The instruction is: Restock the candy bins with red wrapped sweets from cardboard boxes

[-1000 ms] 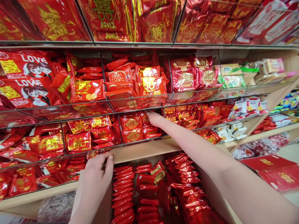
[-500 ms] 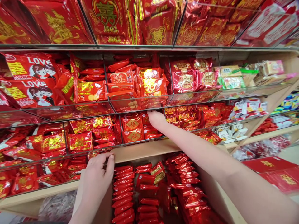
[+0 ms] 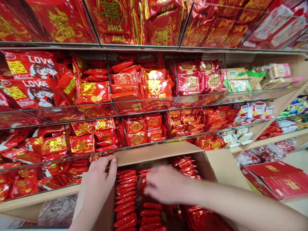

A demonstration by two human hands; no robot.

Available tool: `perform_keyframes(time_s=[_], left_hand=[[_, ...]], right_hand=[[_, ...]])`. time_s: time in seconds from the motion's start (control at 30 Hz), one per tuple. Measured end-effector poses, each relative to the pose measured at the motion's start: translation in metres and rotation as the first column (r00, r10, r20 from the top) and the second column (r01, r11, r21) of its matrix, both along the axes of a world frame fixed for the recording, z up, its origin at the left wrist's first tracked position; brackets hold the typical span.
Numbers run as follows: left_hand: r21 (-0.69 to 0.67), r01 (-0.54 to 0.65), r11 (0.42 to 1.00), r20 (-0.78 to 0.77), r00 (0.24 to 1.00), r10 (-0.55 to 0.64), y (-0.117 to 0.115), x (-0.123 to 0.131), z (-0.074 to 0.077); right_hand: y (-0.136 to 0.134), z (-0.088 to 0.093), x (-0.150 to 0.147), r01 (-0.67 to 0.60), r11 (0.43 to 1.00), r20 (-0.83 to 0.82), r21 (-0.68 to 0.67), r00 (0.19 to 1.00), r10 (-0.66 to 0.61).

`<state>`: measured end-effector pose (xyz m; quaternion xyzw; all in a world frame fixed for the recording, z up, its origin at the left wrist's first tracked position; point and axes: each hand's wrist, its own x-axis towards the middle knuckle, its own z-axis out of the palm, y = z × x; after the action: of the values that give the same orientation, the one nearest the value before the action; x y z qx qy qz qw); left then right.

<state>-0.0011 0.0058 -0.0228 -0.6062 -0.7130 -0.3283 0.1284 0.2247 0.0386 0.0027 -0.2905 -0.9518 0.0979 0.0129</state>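
Note:
A cardboard box (image 3: pixel 156 152) stands below me against the shelves, holding stacked rows of small red foil packets (image 3: pixel 126 195). With thumb and fingers closed, my left hand (image 3: pixel 102 178) grips the box's left edge near its far corner. My right hand (image 3: pixel 166 184) is over the middle row inside the box, smeared by motion; whether it touches or holds a packet cannot be made out. Just beyond the far flap, red packets with a round gold emblem (image 3: pixel 136 127) and red packets with gold writing (image 3: pixel 154 121) sit in a shelf compartment.
Clear dividers split the shelves into compartments of red and gold packets. Large red bags (image 3: pixel 161 33) fill the top shelf, LOVE-printed bags (image 3: pixel 36 93) the left. White packets (image 3: pixel 257 110) lie to the right. A red carton (image 3: pixel 276 178) stands at lower right.
My right hand has drawn back from the shelf compartment down into the box, uncovering the gold-lettered packets. My left hand stays on the box edge.

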Motion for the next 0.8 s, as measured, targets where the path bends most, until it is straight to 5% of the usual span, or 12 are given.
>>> perform_keyframes(time_s=[0.1,0.23,0.33,0.43,0.63,0.8], left_hand=[[0.005,0.011,1.000,-0.006,1.000,-0.011,0.000,0.001,0.002],[0.004,0.015,1.000,-0.014,1.000,-0.014,-0.002,0.003,0.004],[-0.011,0.012,1.000,-0.009,1.000,-0.012,-0.003,0.006,0.006],[-0.022,0.008,1.000,-0.013,1.000,-0.008,-0.004,0.010,0.009],[-0.024,-0.018,1.000,-0.057,0.998,0.017,-0.007,0.014,0.015],[-0.027,-0.024,0.999,-0.088,0.996,0.022,-0.008,0.015,0.016]], right_hand=[[-0.039,-0.058,-0.007,-0.068,0.951,0.240,-0.301,0.960,0.145],[-0.052,-0.122,-0.019,0.091,0.963,0.384,-0.252,0.923,0.013],[-0.052,-0.147,-0.023,0.094,0.985,0.334,-0.147,0.942,-0.040],[-0.047,-0.155,-0.023,0.110,0.989,0.235,-0.103,0.968,-0.083],[-0.014,-0.143,-0.025,0.210,0.949,0.253,-0.237,0.956,-0.148],[0.005,-0.134,-0.022,0.131,0.937,0.293,-0.324,0.956,-0.032]])
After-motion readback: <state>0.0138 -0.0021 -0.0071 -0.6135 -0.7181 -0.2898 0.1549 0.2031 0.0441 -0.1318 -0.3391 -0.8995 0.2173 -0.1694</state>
